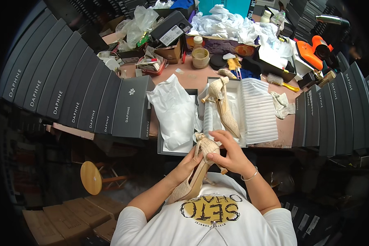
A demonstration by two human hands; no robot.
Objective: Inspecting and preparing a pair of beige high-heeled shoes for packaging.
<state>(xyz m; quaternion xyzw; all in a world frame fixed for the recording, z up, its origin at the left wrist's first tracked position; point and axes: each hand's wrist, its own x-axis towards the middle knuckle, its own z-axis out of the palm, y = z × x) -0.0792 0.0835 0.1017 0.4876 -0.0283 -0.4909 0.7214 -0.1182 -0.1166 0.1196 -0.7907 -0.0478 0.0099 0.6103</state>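
Note:
A beige high-heeled shoe (203, 167) with an ankle strap is held close to my chest, its toe pointing down and left. My left hand (185, 167) wraps around its side near the strap. My right hand (232, 155) has its thumb pressed on the heel part, and its fingers reach over the back of the shoe. A matching beige shoe (227, 115) lies in the open shoe box (235, 85) beyond my hands, on white padding. Crumpled white tissue paper (173, 112) covers much of the dark box part (165, 149) to its left.
Dark shoe boxes (129, 107) line the left side, and more boxes (333, 115) stand at the right. A white padded sheet (258, 110) spreads beside the open box. Farther back are a jar (200, 58), a yellow-handled brush (281, 82) and an orange tool (308, 55).

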